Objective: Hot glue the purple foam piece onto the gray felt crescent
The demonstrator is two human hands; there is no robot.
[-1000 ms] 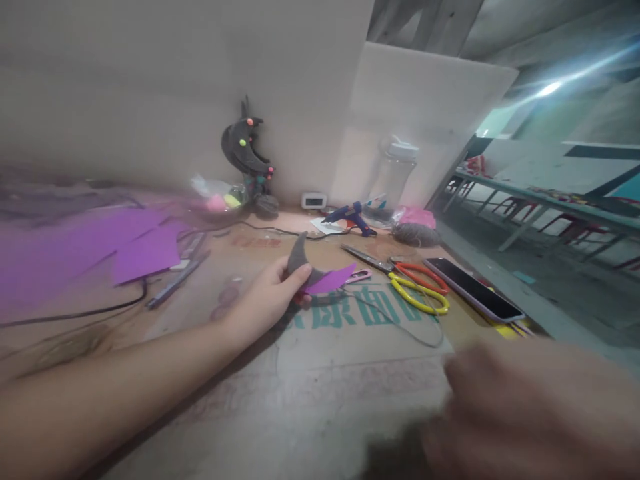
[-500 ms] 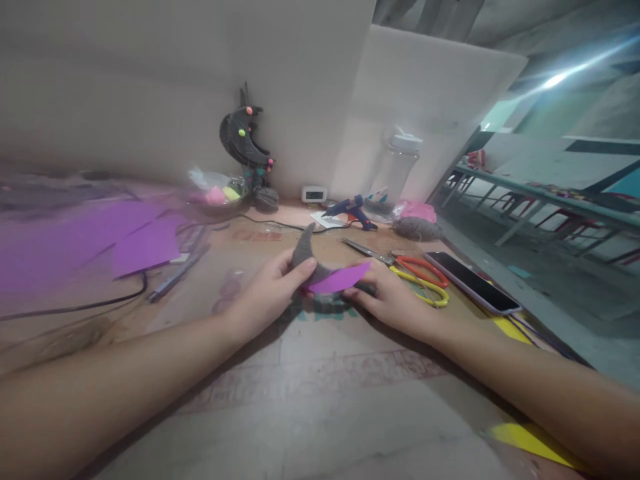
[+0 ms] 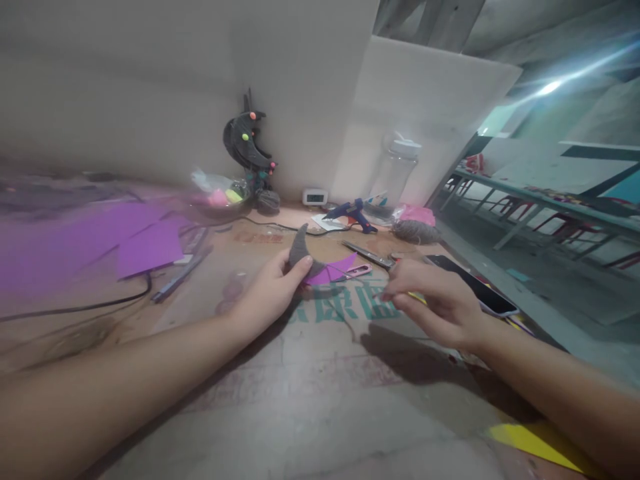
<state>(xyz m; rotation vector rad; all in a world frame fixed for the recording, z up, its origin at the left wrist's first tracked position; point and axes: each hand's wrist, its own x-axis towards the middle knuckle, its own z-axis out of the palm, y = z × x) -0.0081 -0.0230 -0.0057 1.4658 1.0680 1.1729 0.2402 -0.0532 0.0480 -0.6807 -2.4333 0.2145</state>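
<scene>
My left hand [image 3: 275, 283] is closed on a purple paper crescent [image 3: 345, 267], pinching it between thumb and fingers. Grey yarn [image 3: 300, 250] covers the crescent's upper left part, and its right end shows bare purple. From the wrapped part a thin strand runs right, towards my right hand [image 3: 433, 300], whose thumb and fingertips are pinched together on the yarn, raised above the table. Behind the crescent's right end lies a small pink cutter [image 3: 360, 270]. Scissors [image 3: 367, 255] lie partly hidden behind my right hand.
A phone [image 3: 473, 283] lies at the right edge. At the back stand a blue glue gun [image 3: 350, 212], a small clock [image 3: 315, 197], a clear bottle [image 3: 397, 173] and a grey yarn ball [image 3: 415, 231]. A dark crescent ornament [image 3: 245, 140] is by the wall; purple sheets [image 3: 150, 247] lie left.
My right hand has moved away from the crescent, right and towards me, drawing the strand out. The pink cutter has come into sight. My left hand keeps its hold, shifted slightly left.
</scene>
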